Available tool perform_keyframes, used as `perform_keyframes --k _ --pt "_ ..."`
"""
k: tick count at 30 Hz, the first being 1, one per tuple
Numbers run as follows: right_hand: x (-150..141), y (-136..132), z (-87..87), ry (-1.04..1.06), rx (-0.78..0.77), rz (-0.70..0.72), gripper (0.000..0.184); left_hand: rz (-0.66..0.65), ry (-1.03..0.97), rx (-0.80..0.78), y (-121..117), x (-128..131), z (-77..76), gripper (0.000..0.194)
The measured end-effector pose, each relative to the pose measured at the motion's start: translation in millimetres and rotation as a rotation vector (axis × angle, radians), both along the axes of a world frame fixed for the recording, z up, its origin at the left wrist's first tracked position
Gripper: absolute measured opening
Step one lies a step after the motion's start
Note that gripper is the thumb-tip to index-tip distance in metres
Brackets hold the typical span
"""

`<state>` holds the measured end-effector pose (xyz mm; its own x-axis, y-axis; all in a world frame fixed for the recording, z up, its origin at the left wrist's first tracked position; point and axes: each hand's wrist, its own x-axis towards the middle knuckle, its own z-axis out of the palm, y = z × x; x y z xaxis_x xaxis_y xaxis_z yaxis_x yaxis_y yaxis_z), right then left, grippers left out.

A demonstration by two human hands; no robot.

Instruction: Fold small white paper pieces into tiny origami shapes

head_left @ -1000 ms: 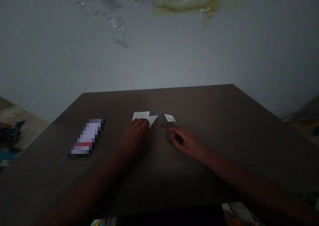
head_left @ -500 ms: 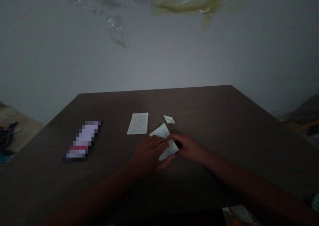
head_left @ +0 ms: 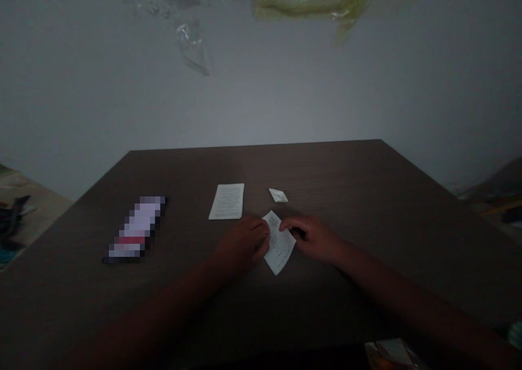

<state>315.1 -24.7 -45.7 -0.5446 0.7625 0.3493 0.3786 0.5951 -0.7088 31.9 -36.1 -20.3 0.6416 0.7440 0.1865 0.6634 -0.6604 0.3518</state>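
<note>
A small printed slip of paper [head_left: 279, 243] lies tilted on the dark wooden table [head_left: 367, 207], between my two hands. My left hand [head_left: 241, 245] has its curled fingers on the slip's left edge. My right hand [head_left: 314, 238] pinches the slip's upper right edge with its fingertips. A second printed slip [head_left: 227, 201] lies flat just beyond my left hand. A small folded white scrap [head_left: 278, 195] sits beyond my right hand. The light is dim.
A long flat rectangular object [head_left: 136, 230], blurred out, lies on the table's left side. The table stands against a pale wall [head_left: 261, 103], with crumpled clear plastic [head_left: 191, 43] and yellowish tape [head_left: 310, 5] stuck high on it. Clutter shows on the floor at both sides.
My left hand drew one slip off the far slip toward me and to the right. My right hand came in to meet it, and both hands now hold it, turned more upright.
</note>
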Motion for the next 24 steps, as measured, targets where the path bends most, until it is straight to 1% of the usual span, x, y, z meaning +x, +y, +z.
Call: perform_keyframes --k 4,7,10,16,21,24 --pt "3 -1 0.0 -0.036 0.145 0.033 0.044 0.004 -0.003 -0.002 1 0 0.2 0.022" --pt "4 -3 1.5 -0.009 0.223 0.050 0.042 0.009 -0.006 -0.003 -1 2 5.6 0.022" --pt "5 -3 2.8 0.028 0.258 0.039 0.037 0.021 -0.006 -0.016 -4 4 11.7 0.024" --pt "5 -4 4.0 0.033 0.141 -0.039 0.033 0.027 0.021 -0.054 -5 6 16.2 0.029" --pt "3 -8 2.6 0.190 0.115 -0.124 0.027 0.015 0.010 -0.053 -6 5 14.7 0.031" --pt "1 -10 1.7 0.258 0.090 -0.137 0.024 0.019 0.013 -0.052 -5 5 12.8 0.030"
